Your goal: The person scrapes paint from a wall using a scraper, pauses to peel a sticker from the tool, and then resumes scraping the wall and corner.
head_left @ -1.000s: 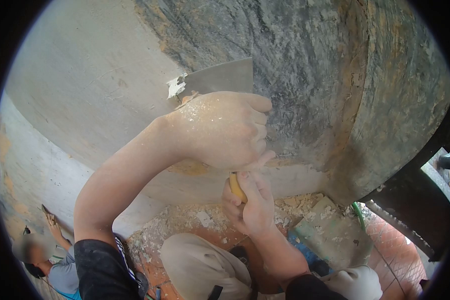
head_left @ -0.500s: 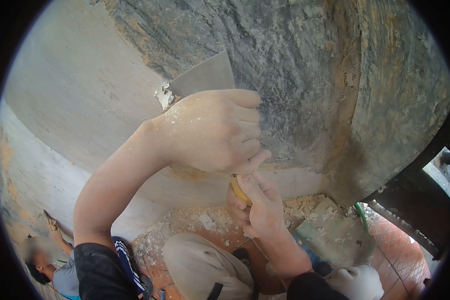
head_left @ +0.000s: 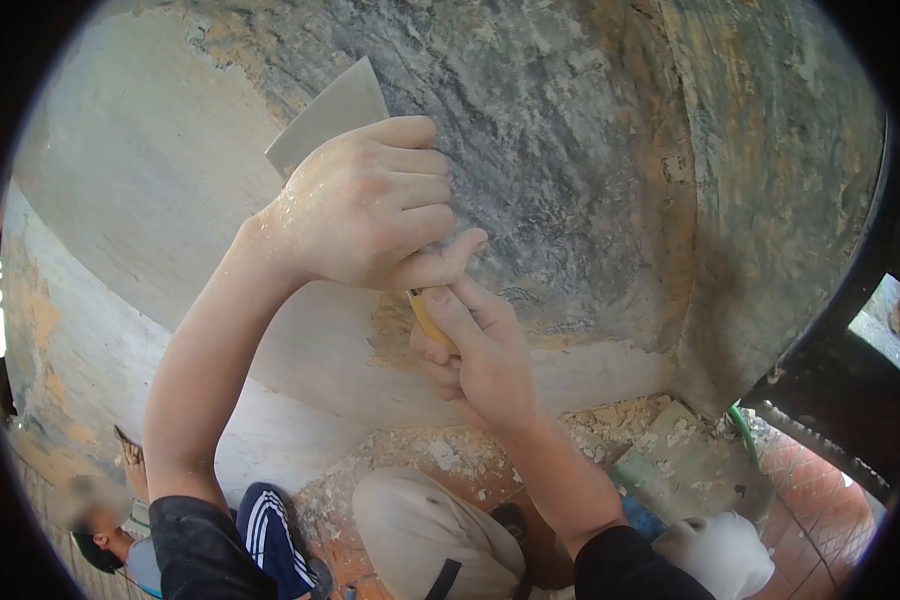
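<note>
A wide-bladed scraper [head_left: 332, 118] with a yellow handle [head_left: 433, 325] lies against the curved wall [head_left: 560, 180]. My left hand [head_left: 365, 205] is closed around the scraper just below its blade, hiding that part of the tool. Lower down, my right hand [head_left: 480, 350] grips the yellow handle, its thumb along the side. The blade's flat face shows, and it sits where a pale, smooth coating [head_left: 160, 150] meets dark, streaked surface. White dust speckles my left wrist.
At the lower left, another person [head_left: 135, 540] has a hand near the wall. Flakes of debris [head_left: 440, 455] litter the tiled floor along the wall's base. Dark metal framework [head_left: 840, 390] stands at right, near a green hose [head_left: 744, 435] and a whitish rounded object [head_left: 715, 555].
Both hands and the scraper have moved up and left in view. The pale flake at the blade's left corner no longer shows there. The view has also shifted slightly.
</note>
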### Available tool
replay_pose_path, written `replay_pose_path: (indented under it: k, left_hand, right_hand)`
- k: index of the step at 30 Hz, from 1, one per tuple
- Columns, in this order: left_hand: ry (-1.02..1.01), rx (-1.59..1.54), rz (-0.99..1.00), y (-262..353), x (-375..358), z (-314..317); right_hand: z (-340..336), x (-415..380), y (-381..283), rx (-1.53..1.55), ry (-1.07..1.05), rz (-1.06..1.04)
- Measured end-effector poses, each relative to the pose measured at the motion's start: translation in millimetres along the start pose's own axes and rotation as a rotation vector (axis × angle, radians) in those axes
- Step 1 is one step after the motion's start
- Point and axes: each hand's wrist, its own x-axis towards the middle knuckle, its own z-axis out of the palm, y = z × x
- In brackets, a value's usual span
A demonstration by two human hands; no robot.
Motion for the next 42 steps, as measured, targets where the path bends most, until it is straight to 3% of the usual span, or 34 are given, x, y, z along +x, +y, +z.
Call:
replay_pose_path:
  k: [6,11,13,16,18,19,21,25,27,30,37,42]
  left_hand:
    - [0.035,0.019,-0.032,17.5,4.9,24.2]
    - [0.110,0.019,-0.051,57.7,11.1,100.7]
    - [0.144,0.020,-0.069,79.4,19.9,135.6]
    - [0.297,-0.005,-0.250,116.8,36.2,179.9]
    - [0.450,-0.080,-0.412,136.4,40.5,194.2]
    - [0.451,-0.074,-0.428,140.2,38.1,194.6]
    - [0.566,-0.107,-0.463,141.8,30.5,192.2]
    - [0.449,0.025,-0.454,112.9,12.1,154.1]
    - [0.346,0.004,-0.320,95.9,7.0,141.8]
    - [0.235,0.055,-0.225,75.3,-10.6,114.2]
    - [0.008,0.109,-0.040,18.5,-15.1,27.9]
    - [-0.028,0.121,-0.073,19.2,-10.2,23.0]
  right_hand:
    - [-27.9,-11.5,0.0,-0.054,0.042,0.057]
    - [-110.7,-43.8,10.8,-0.101,0.175,0.071]
    - [-144.5,-64.9,-1.2,-0.266,0.301,0.076]
    - [-157.8,-99.6,-47.7,-0.430,0.380,0.114]
    - [-148.8,-113.2,-74.4,-1.001,0.353,0.156]
    - [-137.3,-115.1,-79.0,-1.006,0.342,0.168]
    - [-115.7,-113.3,-77.1,-1.214,0.347,0.001]
    - [-120.7,-83.2,-53.5,-1.077,0.229,-0.043]
    - [-131.9,-66.6,-33.3,-0.699,0.248,0.068]
    - [-122.1,-39.3,8.7,-0.452,0.212,0.021]
    - [-31.7,4.3,7.6,-0.227,0.059,-0.023]
    - [-32.8,5.4,3.1,-0.131,0.018,-0.020]
